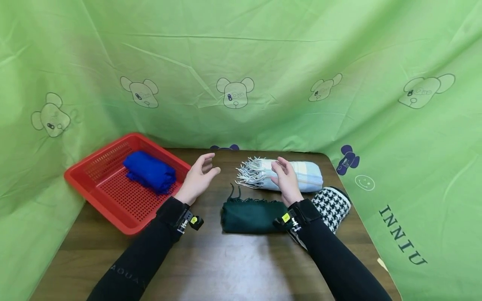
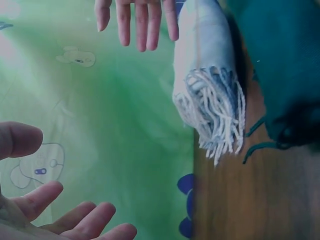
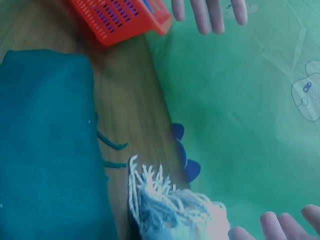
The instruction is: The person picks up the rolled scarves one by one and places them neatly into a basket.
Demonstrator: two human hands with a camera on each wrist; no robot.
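My left hand [image 1: 198, 179] hovers over the table just right of the red basket, its fingers relaxed and holding nothing. The right hand [image 1: 286, 180], likewise relaxed, hangs in front of a rolled pale blue and white scarf [image 1: 308, 177] with a fringe at its left end; whether it touches the scarf is hard to tell. Below the hands lies a folded dark green scarf [image 1: 250, 217] with thin tassels. A black and white houndstooth bundle [image 1: 333, 205] sits partly behind the right forearm. In the left wrist view the fringed scarf [image 2: 207, 50] and green scarf [image 2: 285, 65] appear side by side.
The red plastic basket [image 1: 101, 209] stands at the left with a folded blue cloth [image 1: 150, 171] inside. A green curtain [image 1: 188, 54] printed with bear heads hangs behind and beside the wooden table [image 1: 218, 267].
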